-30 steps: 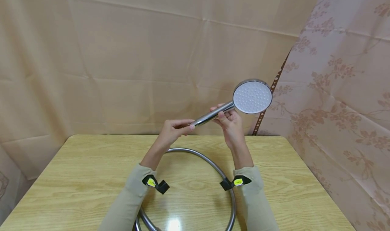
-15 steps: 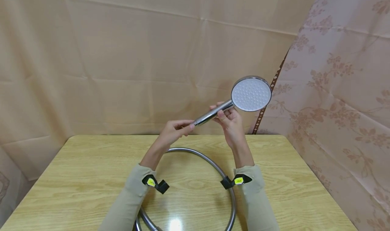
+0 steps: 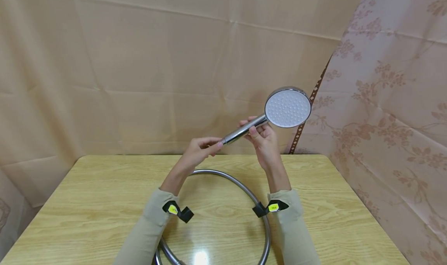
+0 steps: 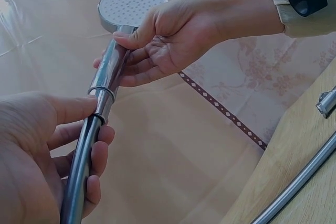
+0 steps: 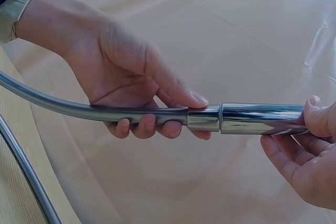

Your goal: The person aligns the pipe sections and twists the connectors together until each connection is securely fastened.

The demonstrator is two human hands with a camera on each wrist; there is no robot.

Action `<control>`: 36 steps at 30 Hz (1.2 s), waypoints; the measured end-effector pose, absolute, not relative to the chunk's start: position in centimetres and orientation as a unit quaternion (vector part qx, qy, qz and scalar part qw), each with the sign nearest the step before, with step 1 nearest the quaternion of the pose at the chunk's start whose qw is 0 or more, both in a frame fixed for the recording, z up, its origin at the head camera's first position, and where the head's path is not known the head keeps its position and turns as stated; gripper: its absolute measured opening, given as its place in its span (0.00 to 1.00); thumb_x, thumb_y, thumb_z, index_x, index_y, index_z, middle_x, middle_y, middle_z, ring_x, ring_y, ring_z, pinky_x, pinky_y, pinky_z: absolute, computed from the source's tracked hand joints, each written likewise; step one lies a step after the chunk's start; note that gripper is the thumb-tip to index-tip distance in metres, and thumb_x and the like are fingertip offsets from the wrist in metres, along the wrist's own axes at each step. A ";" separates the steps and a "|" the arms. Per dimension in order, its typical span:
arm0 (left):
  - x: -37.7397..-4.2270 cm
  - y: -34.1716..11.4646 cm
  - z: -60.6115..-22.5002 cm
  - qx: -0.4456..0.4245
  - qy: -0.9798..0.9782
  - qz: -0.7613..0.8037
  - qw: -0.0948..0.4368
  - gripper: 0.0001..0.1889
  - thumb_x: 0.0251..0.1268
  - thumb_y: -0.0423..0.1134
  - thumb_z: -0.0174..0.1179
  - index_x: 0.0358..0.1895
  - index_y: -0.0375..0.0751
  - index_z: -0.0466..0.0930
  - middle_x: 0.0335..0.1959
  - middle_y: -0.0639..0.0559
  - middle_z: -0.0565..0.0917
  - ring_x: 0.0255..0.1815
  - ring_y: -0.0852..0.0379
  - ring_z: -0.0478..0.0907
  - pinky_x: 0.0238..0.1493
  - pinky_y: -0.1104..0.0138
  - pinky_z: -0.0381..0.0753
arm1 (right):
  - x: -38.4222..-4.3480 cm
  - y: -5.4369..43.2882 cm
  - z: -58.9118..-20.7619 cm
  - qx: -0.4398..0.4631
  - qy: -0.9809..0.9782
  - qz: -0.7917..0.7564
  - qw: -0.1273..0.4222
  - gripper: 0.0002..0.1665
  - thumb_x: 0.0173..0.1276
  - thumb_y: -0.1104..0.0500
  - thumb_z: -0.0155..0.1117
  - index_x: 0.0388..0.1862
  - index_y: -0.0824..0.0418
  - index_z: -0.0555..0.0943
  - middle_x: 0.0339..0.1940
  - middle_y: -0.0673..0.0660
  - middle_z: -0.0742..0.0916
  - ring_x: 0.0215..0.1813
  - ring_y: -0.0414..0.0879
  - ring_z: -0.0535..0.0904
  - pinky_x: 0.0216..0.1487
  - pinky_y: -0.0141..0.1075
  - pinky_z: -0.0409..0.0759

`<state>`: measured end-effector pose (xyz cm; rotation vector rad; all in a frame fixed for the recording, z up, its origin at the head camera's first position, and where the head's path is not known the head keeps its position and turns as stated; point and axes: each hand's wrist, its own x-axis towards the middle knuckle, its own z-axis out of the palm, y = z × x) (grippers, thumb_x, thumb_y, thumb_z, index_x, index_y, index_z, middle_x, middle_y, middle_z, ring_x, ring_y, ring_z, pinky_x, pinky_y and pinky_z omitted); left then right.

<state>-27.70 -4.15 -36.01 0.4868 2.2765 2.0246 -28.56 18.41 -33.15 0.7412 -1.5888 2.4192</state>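
Note:
A chrome hand shower point(image 3: 288, 108) with a round white nozzle face is held tilted above the table, its head up and to the right. My right hand point(image 3: 267, 142) grips its handle point(image 4: 111, 64) between thumb and fingers, just below the head. At the handle's lower end my left hand point(image 3: 199, 150) holds the shower hose point(image 5: 142, 115), fingers curled under it and thumb on the metal hose connector point(image 5: 203, 118). In the right wrist view the connector lines up with the handle end, with a thin seam between them.
The grey hose loops down onto the wooden table point(image 3: 115, 203). Its other end fitting point(image 4: 326, 103) lies on the tabletop in the left wrist view. A beige curtain point(image 3: 139, 71) hangs behind, and a floral cloth point(image 3: 394, 113) hangs at the right.
Over the last second the shower head has risen slightly and shifted a little left. Both hands keep their hold in nearly the same place.

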 end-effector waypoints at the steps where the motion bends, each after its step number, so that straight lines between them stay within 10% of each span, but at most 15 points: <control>1: -27.7 -4.1 -36.0 0.157 0.737 0.657 0.026 0.17 0.72 0.40 0.64 0.58 0.36 0.84 0.34 0.59 0.85 0.34 0.60 0.77 0.34 0.70 0.67 | -28.5 18.4 -33.1 0.247 -0.529 0.808 0.077 0.13 0.75 0.62 0.57 0.56 0.62 0.74 0.48 0.52 0.90 0.55 0.46 0.87 0.57 0.36 0.84; 19: -27.9 -4.1 -36.1 0.135 0.723 0.677 -0.001 0.16 0.66 0.39 0.70 0.55 0.39 0.87 0.26 0.65 0.84 0.30 0.63 0.77 0.34 0.70 0.69 | -28.4 17.9 -33.2 0.246 -0.518 0.814 0.087 0.11 0.76 0.65 0.54 0.55 0.62 0.74 0.46 0.52 0.91 0.53 0.45 0.88 0.56 0.38 0.85; 26: -27.9 -4.0 -36.0 0.137 0.710 0.691 -0.008 0.16 0.65 0.37 0.70 0.54 0.36 0.87 0.33 0.62 0.87 0.36 0.58 0.81 0.39 0.68 0.79 | -28.6 17.6 -33.2 0.233 -0.518 0.818 0.093 0.20 0.76 0.66 0.53 0.60 0.78 0.66 0.44 0.52 0.91 0.52 0.45 0.88 0.55 0.37 0.85; 36: -27.9 -4.2 -35.8 0.142 0.712 0.688 -0.005 0.16 0.65 0.36 0.70 0.54 0.35 0.87 0.34 0.61 0.87 0.37 0.59 0.81 0.40 0.68 0.80 | -28.6 17.5 -33.1 0.225 -0.527 0.814 0.098 0.10 0.78 0.68 0.51 0.53 0.61 0.75 0.44 0.52 0.91 0.52 0.44 0.88 0.55 0.37 0.85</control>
